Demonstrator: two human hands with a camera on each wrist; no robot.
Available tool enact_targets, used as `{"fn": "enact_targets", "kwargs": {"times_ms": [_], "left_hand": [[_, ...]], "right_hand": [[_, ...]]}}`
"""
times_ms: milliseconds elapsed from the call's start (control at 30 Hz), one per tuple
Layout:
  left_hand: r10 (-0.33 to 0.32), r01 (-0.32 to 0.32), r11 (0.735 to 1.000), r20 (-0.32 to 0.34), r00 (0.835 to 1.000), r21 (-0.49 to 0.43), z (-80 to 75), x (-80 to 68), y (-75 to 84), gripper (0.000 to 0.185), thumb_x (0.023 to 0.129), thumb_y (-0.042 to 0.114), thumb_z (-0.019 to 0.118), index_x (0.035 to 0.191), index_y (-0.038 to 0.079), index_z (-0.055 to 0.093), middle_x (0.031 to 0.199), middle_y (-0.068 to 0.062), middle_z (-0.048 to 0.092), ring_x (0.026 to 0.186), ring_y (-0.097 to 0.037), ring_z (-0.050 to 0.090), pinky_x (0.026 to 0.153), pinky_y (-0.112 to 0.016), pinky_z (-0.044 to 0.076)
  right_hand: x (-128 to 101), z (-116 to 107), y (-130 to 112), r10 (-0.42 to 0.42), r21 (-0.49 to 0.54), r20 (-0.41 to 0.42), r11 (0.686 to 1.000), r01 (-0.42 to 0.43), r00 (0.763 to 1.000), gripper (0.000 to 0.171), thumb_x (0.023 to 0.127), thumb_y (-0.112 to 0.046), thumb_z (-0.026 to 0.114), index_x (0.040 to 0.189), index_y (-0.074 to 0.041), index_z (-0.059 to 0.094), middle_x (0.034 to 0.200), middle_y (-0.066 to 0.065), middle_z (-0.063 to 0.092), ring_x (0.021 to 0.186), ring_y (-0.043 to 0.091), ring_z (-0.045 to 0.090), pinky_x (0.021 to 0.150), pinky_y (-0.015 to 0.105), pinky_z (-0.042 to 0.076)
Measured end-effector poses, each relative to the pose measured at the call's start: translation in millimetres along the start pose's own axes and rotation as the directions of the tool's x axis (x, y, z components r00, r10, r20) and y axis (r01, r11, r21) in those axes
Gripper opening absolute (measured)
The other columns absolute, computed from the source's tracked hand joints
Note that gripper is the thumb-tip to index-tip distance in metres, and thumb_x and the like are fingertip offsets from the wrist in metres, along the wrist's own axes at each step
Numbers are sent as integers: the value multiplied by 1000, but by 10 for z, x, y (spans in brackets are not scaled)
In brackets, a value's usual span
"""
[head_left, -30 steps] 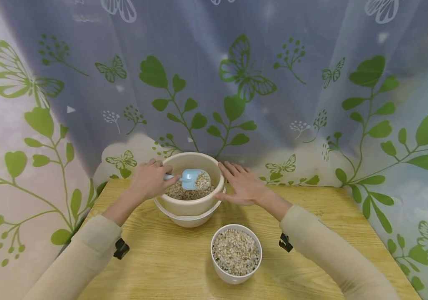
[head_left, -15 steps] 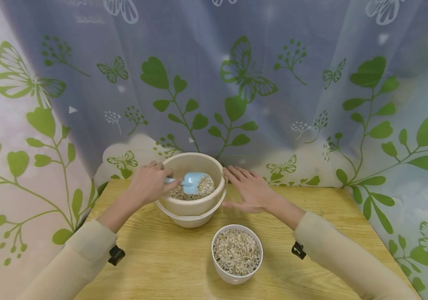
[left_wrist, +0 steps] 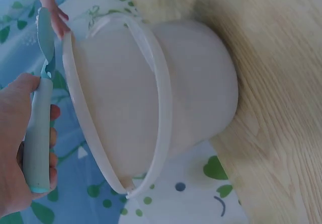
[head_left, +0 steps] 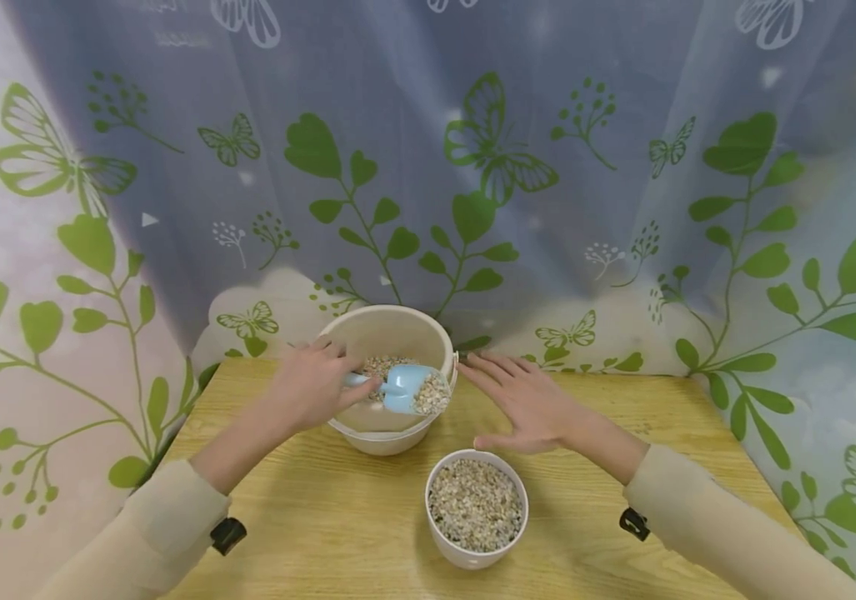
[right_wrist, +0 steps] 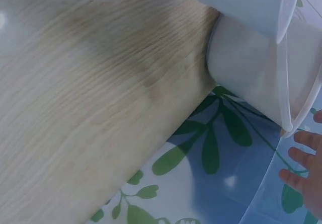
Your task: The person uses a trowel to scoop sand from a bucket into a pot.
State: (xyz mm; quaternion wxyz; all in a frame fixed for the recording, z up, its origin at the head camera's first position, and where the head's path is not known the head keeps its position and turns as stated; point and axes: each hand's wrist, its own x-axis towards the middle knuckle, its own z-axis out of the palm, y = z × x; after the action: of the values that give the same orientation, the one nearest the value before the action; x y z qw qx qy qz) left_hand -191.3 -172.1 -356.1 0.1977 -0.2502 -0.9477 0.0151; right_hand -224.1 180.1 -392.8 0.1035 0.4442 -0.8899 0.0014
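A light blue scoop [head_left: 402,388] loaded with pale grains hangs above the near rim of a cream bucket [head_left: 390,321], its handle gripped by my left hand [head_left: 309,385]. In the left wrist view, fingers wrap the scoop's handle [left_wrist: 37,138]. Loose grains [head_left: 378,367] lie inside the bucket, partly covered by the scoop. My right hand [head_left: 521,400] has its fingers stretched out beside the bucket's right side, fingertips close to the handle joint; whether they touch it I cannot tell. Just below that hand stands a white bowl [head_left: 435,525] heaped with grains [head_left: 475,504].
Everything stands on a wood-grain table [head_left: 322,525]. A curtain [head_left: 397,167] with green leaves and butterflies hangs right behind the bucket and along both sides. The bucket's white carrying handle [left_wrist: 163,98] is folded down along its near side.
The loaded scoop has moved right and toward the near rim with my left hand. My right hand has drawn away from the bucket, rightward and nearer to me.
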Motion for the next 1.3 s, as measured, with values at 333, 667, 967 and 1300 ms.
{"fn": "enact_targets", "kwargs": {"times_ms": [333,667,967,1300], "left_hand": [[110,-107,994,-156,982,24,9,-101,197,37,94,56,71,100,20,80,87,0,73,76,-19,64,59,-32,54],[147,-145,989,-128,981,23,30,-212,413,36,95,57,71,92,21,76,87,3,69,83,-17,63,74,-33,58],[162,-164,986,-92,983,-16,113,-285,602,37,96,58,68,91,23,76,90,-1,71,91,-21,68,84,-40,61],[201,-203,979,-86,976,-10,237,-312,754,35,96,59,67,90,25,74,83,5,67,80,-14,61,66,-28,52]], "right_hand": [[-334,80,28,-41,-7,-74,999,40,996,107,88,-78,61,167,-13,30,169,16,39,151,42,45,117,65,42],[-580,202,-39,-72,-27,-72,997,71,995,110,90,-93,24,167,-14,29,167,16,42,150,40,47,114,61,47],[-763,357,-106,-92,-45,-107,995,87,990,114,87,-96,17,168,-16,27,167,16,43,149,41,49,111,62,49],[-879,380,-206,-87,-49,-51,995,85,995,124,80,-102,29,169,-17,22,168,16,41,149,43,48,111,64,49]]}}
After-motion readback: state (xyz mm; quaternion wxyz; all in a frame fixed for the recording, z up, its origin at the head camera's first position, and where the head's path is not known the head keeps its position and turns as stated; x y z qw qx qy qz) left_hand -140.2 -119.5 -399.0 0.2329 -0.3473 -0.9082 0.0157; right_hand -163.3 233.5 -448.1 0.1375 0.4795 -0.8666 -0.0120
